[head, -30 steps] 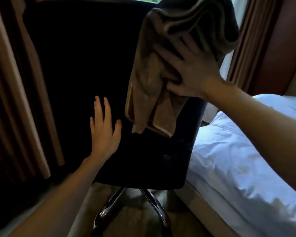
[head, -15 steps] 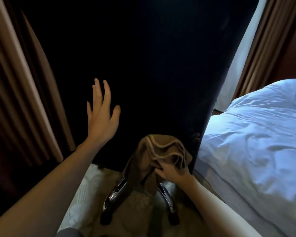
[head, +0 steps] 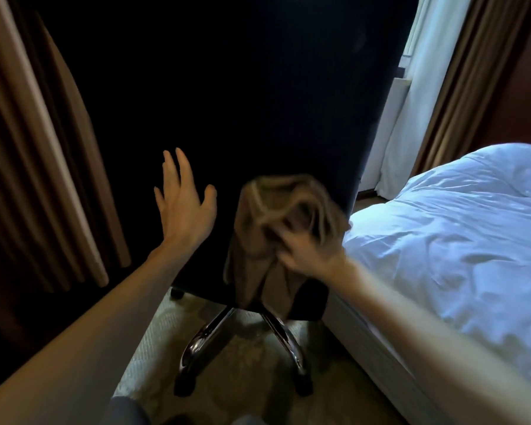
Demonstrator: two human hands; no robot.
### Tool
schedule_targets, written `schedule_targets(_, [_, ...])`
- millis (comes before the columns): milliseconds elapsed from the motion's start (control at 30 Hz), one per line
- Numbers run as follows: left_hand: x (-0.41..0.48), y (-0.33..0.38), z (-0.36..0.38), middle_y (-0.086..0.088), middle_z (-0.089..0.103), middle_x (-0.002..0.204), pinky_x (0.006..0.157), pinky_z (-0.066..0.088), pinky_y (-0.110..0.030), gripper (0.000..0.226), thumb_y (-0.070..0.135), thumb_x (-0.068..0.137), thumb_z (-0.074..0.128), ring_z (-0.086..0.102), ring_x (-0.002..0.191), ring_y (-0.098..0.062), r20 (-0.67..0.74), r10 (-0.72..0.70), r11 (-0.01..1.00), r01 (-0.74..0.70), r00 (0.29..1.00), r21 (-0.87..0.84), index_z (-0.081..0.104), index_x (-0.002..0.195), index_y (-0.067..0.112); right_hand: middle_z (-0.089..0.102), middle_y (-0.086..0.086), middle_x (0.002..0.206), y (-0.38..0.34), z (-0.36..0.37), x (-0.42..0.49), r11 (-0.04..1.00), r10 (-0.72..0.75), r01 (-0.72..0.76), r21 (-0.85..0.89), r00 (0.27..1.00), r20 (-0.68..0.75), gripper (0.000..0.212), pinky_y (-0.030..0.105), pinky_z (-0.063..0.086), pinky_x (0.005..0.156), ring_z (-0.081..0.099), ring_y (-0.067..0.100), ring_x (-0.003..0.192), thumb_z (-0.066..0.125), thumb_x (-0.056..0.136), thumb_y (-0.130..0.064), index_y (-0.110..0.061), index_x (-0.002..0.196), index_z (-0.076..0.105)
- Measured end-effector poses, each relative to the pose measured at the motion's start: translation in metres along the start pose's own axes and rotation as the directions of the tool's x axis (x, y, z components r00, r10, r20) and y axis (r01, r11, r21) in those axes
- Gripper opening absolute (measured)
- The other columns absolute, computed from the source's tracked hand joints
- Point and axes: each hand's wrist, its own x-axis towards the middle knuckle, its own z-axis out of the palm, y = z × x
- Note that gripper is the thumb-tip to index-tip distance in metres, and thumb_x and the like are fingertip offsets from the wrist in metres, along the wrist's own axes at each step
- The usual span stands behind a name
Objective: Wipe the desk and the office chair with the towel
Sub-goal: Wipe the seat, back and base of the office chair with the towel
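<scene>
Towel [head: 276, 222] first: it is brown and bunched, and we are holding it against the lower right part of the office chair [head: 258, 102], on the rear face of its black backrest, close to the backrest's right edge. Our right hand [head: 310, 256] is gripping it from below and from the right, with the fingers buried in the folds. The hand and the cloth are both showing motion blur, so we are not making out each finger. A loose end of the towel is hanging down past the bottom edge of the backrest.

Our left hand [head: 184, 210] is holding nothing. Its fingers are lying straight and spread, pointing up, and the palm is facing the dark backrest to the left of the towel. It is looking flat against the surface, though the darkness is keeping us from being sure of the contact. The two hands are staying apart, with a strip of black backrest showing between them.

Under the seat, the chrome legs [head: 209, 335] of the chair base are spreading out over the carpet [head: 252, 378] and ending in dark castors. A bed [head: 457, 234] with rumpled white bedding is standing just beside the chair on the right. Brown curtains [head: 28, 133] are hanging on the left, and a white sheer curtain [head: 411, 87] is showing behind the chair on the right.
</scene>
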Motion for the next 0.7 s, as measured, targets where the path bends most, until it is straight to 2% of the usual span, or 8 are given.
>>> schedule_targets(67, [-0.003, 0.010, 0.009, -0.004, -0.012, 0.172, 0.128, 0.002, -0.052, 0.074, 0.034, 0.110, 0.043, -0.001, 0.159, -0.026, -0.028, -0.046, 0.999, 0.045, 0.999, -0.030, -0.004, 0.165, 0.019, 0.045, 0.028, 0.153, 0.032, -0.067, 0.026, 0.998, 0.056, -0.058, -0.003, 0.970, -0.237, 0.073, 0.066, 0.037, 0.113, 0.039, 0.052, 0.142, 0.059, 0.085, -0.040, -0.012, 0.152, 0.049])
schedule_targets(133, [-0.002, 0.015, 0.015, -0.004, -0.011, 0.173, 0.128, 0.003, -0.052, 0.071, 0.038, 0.110, 0.039, 0.001, 0.159, -0.026, -0.059, -0.095, 0.995, 0.092, 0.994, -0.042, -0.003, 0.165, 0.021, 0.054, 0.024, 0.146, 0.060, -0.125, 0.045, 0.984, 0.017, -0.084, -0.156, 0.920, -0.390, 0.076, 0.054, 0.049, 0.103, 0.044, 0.043, 0.138, 0.056, 0.080, -0.044, -0.011, 0.148, 0.052])
schedule_targets(300, [0.006, 0.022, 0.022, -0.003, -0.018, 0.171, 0.127, -0.002, -0.053, 0.070, 0.044, 0.111, 0.028, -0.009, 0.159, -0.022, -0.041, -0.155, 0.986, 0.153, 0.987, -0.060, -0.010, 0.164, 0.019, 0.056, 0.019, 0.146, 0.093, -0.150, 0.050, 0.945, -0.110, -0.052, -0.323, 0.879, -0.463, 0.077, 0.044, 0.032, 0.103, 0.035, 0.034, 0.137, 0.053, 0.082, -0.046, -0.012, 0.151, 0.052])
schedule_targets(400, [0.006, 0.026, 0.022, -0.003, -0.020, 0.171, 0.127, -0.002, -0.056, 0.070, 0.040, 0.112, 0.029, -0.012, 0.159, -0.021, -0.041, -0.153, 0.985, 0.149, 0.987, -0.083, -0.012, 0.163, 0.016, 0.067, 0.028, 0.121, 0.073, -0.093, 0.028, 0.969, -0.014, -0.106, -0.222, 0.875, -0.483, 0.067, 0.042, 0.048, 0.089, 0.038, 0.036, 0.116, 0.054, 0.076, -0.044, -0.003, 0.128, 0.067])
schedule_targets(467, [0.004, 0.022, 0.020, -0.002, -0.020, 0.171, 0.126, -0.003, -0.057, 0.069, 0.039, 0.112, 0.029, -0.011, 0.159, -0.020, -0.039, -0.133, 0.987, 0.129, 0.990, -0.092, -0.012, 0.163, 0.017, 0.069, 0.029, 0.113, 0.044, -0.043, 0.002, 0.992, 0.085, -0.117, -0.057, 0.914, -0.397, 0.060, 0.047, 0.059, 0.077, 0.046, 0.038, 0.110, 0.058, 0.077, -0.042, -0.004, 0.123, 0.066])
schedule_targets(533, [0.002, 0.014, 0.017, -0.001, -0.020, 0.171, 0.126, -0.004, -0.056, 0.068, 0.038, 0.112, 0.029, -0.011, 0.159, -0.019, -0.023, -0.087, 0.991, 0.084, 0.996, -0.101, -0.012, 0.163, 0.018, 0.073, 0.028, 0.108, 0.014, 0.010, -0.033, 0.996, 0.093, -0.091, 0.021, 0.972, -0.215, 0.059, 0.054, 0.061, 0.072, 0.066, 0.043, 0.102, 0.081, 0.072, -0.034, -0.007, 0.122, 0.067])
schedule_targets(600, [0.002, 0.006, 0.013, 0.000, -0.020, 0.171, 0.126, -0.004, -0.056, 0.068, 0.037, 0.112, 0.029, -0.010, 0.159, -0.019, 0.003, -0.041, 0.990, 0.041, 0.999, -0.132, -0.012, 0.163, 0.018, 0.077, 0.019, 0.107, -0.006, 0.056, -0.075, 0.999, -0.048, 0.049, -0.020, 0.998, 0.028, 0.054, 0.053, 0.061, 0.078, 0.075, 0.039, 0.095, 0.091, 0.065, -0.034, -0.012, 0.113, 0.079])
schedule_targets(700, [0.003, 0.002, 0.010, -0.001, -0.021, 0.171, 0.126, -0.002, -0.056, 0.069, 0.035, 0.112, 0.030, -0.010, 0.159, -0.020, 0.034, -0.017, 0.985, 0.023, 0.999, -0.172, -0.013, 0.163, 0.017, 0.078, 0.008, 0.107, -0.008, 0.079, -0.105, 0.978, -0.178, 0.195, -0.069, 0.964, 0.198, 0.051, 0.046, 0.059, 0.088, 0.076, 0.030, 0.097, 0.080, 0.062, -0.046, -0.021, 0.106, 0.083])
